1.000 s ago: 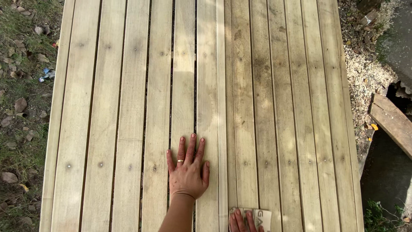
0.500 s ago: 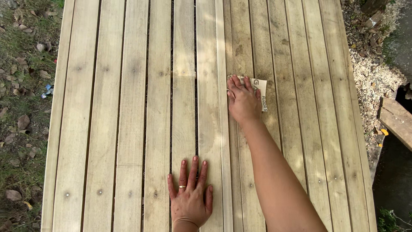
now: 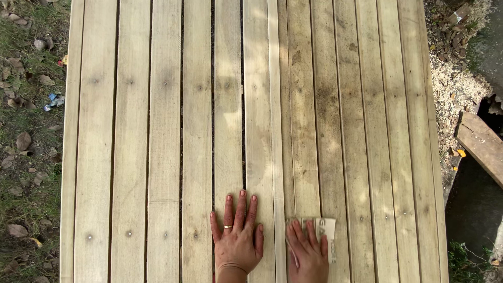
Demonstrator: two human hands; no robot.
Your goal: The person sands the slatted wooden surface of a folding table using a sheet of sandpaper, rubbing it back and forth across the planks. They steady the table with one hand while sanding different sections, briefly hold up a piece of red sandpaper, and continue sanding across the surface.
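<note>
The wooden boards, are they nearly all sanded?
Hard to say. The left boards look pale and clean. The right hand presses sandpaper on a middle board while the left hand lies flat beside it. The right boards show dark stains, so those seem left.

Ahead of my left hand (image 3: 237, 242) and right hand (image 3: 308, 252), the slatted wooden surface (image 3: 157, 131) lies open to its far end. Only narrow gaps between boards interrupt my path.

Outdoor yard worksite: slatted wooden panel (image 3: 157, 131) fills the frame, grass with dead leaves (image 3: 26, 141) along the left edge, gravel and rubble (image 3: 456, 89) upper right, loose plank (image 3: 479, 144) at right.
</note>
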